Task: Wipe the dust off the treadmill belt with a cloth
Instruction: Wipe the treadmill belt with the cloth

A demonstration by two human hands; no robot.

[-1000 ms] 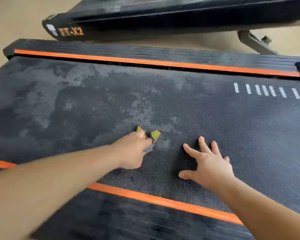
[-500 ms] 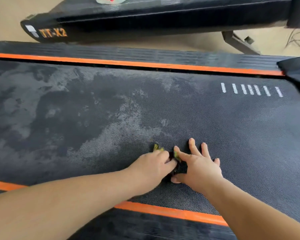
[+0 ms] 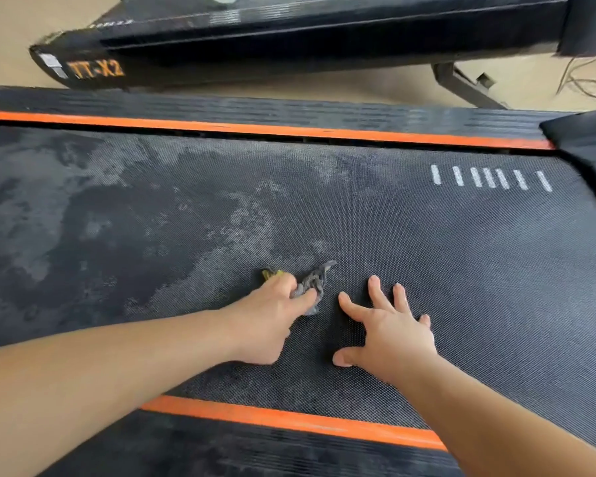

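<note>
The black textured treadmill belt [image 3: 427,256] fills the head view, with pale dusty patches over its left and middle and a darker area near my hands. My left hand [image 3: 269,318] grips a small crumpled cloth [image 3: 312,284], grey with a yellow corner showing, and holds it against the belt. Just to its right, my right hand [image 3: 389,332] lies flat on the belt with fingers spread, apart from the cloth.
Orange stripes [image 3: 289,420] edge the belt on the near and far sides, each beside a black ribbed side rail. A second black treadmill marked TT-X2 [image 3: 95,68] stands beyond. Cables [image 3: 585,80] lie on the beige floor at the far right.
My hands were touching half a second ago and have now drawn apart. The cloth shows more of its grey side ahead of my left hand.
</note>
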